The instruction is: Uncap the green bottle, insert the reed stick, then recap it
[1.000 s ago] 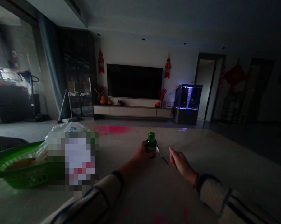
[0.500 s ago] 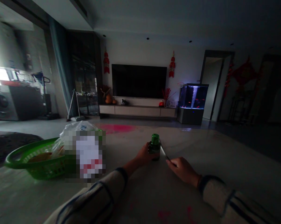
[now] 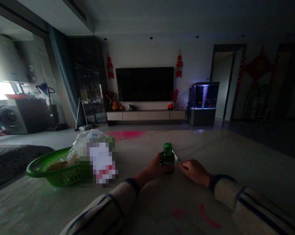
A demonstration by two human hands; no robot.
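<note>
View: head camera, looking forward and down over a pale stone desk (image 3: 238, 163).
Left hand (image 3: 153, 166): grip closed around a green bottle (image 3: 167, 159), which stands upright near the desk's middle.
Right hand (image 3: 195, 171): grip pinching a thin silver strip (image 3: 177, 156), its far end just beside the bottle's neck.
Near left: green plastic basket (image 3: 53, 171), plastic bag (image 3: 85, 142), pixelated packet (image 3: 102, 162).

green bottle (image 3: 167, 160), green basket (image 3: 56, 174), cream sleeves (image 3: 250, 204) with navy stripes.
</note>
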